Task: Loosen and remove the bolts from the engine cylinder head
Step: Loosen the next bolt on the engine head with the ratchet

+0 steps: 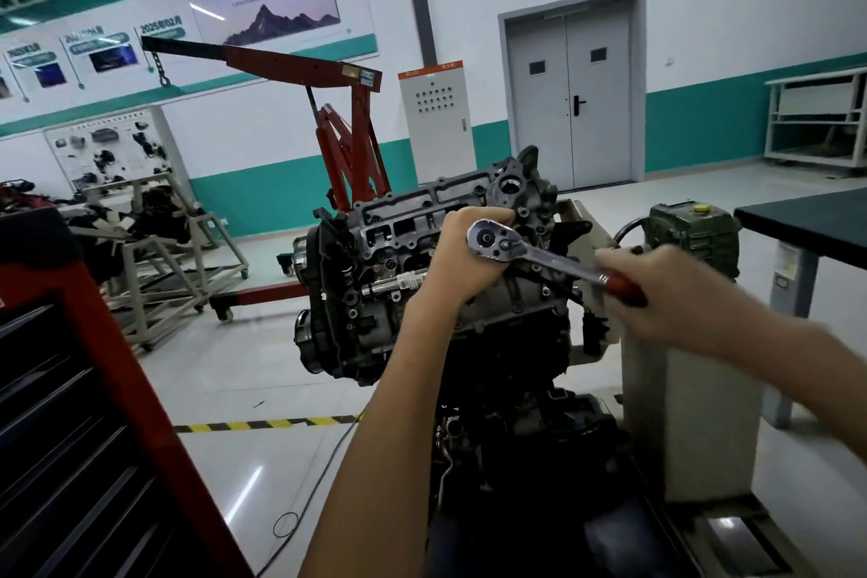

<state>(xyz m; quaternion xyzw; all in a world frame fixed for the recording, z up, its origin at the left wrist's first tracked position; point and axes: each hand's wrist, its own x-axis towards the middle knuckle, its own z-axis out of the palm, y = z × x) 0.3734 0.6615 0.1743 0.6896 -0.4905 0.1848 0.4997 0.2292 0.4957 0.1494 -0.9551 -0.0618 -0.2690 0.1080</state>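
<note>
1. 1 engine cylinder head (422,221) sits at centre, tilted, its top face toward the camera.
2. 1 ratchet wrench (490,239) lies before it, with 1 chrome extension bar (396,284) pointing to 9 o'clock.
3. 2 hands: the left hand (462,258) curls round the ratchet's head end; the right hand (657,291), blurred, grips its red handle at 3 o'clock.
4. 1 red tool cabinet (119,343) at 8 o'clock, drawers closed, contents hidden.

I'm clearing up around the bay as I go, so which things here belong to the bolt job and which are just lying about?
In the job: ratchet; cylinder head; left hand, gripping the ratchet's head; right hand, gripping its handle.
Lying about: hoist; tool chest; cabinet; table.
</note>
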